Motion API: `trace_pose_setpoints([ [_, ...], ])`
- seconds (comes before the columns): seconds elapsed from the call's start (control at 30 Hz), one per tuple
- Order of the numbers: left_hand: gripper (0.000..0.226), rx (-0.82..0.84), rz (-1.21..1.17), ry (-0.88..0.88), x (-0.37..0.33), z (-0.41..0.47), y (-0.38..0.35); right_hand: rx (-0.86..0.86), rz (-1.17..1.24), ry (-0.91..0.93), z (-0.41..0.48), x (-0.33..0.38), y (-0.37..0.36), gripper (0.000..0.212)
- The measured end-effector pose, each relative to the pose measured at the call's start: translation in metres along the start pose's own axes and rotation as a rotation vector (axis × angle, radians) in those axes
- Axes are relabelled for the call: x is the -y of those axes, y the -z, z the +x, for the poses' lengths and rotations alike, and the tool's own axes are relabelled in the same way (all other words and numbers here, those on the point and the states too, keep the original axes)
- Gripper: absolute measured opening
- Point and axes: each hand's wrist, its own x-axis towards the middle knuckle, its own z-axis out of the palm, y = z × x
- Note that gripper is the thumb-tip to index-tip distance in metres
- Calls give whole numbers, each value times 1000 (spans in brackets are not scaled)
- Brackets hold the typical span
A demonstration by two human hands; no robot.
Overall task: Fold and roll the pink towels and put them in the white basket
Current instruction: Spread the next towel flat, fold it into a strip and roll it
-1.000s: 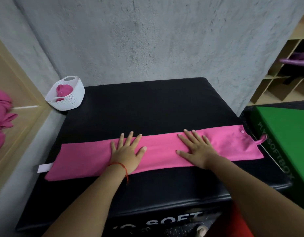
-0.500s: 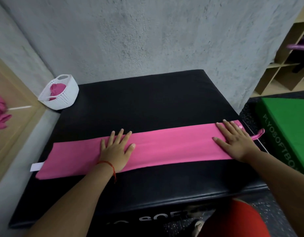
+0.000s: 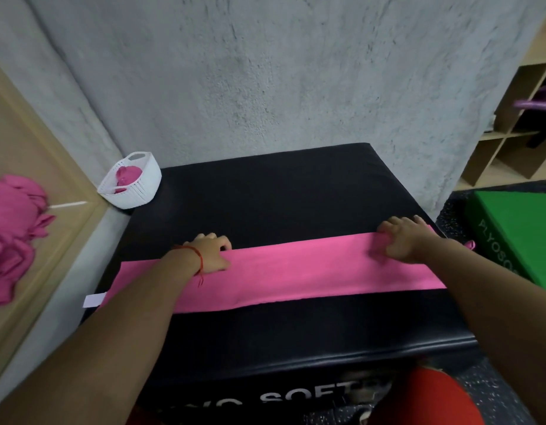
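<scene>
A pink towel (image 3: 296, 274), folded into a long narrow strip, lies across the black padded box (image 3: 280, 204). My left hand (image 3: 208, 253) sits at the strip's far edge left of the middle, fingers curled over that edge. Near the right end, my right hand (image 3: 403, 240) pinches the far edge with bent fingers. A white tag (image 3: 93, 300) sticks out at the strip's left end. The white basket (image 3: 142, 191) stands at the box's back left corner with a rolled pink towel (image 3: 127, 174) inside.
A heap of loose pink towels (image 3: 10, 234) lies on the wooden ledge at the left. A green soft box (image 3: 517, 228) stands to the right, with wooden cubby shelves (image 3: 511, 142) behind it. A grey concrete wall rises just behind the black box.
My hands were pressed flat on the towel; the right one slid to the right end. Both now have their fingers curled at the far edge.
</scene>
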Motion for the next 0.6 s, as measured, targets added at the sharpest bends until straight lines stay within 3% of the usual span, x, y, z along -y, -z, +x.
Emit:
trace_pose_setpoints([
  [0.07, 38, 9, -2, -28, 6, 4, 3, 13, -49, 17, 5, -1, 6, 65],
  [0.2, 32, 48, 12, -66, 6, 23, 4, 108, -91, 54, 20, -1, 22, 87],
  [0.27, 27, 62, 47, -107, 5, 29, 6, 176, -155, 71, 30, 0, 29, 85],
  [0.43, 30, -50, -102, -238, 46, 25, -1, 261, -63, 49, 39, -14, 38, 101],
  [0.6, 62, -152, -64, -41, 123, 2, -15, 173, 109, 98, 24, -42, 28, 78],
])
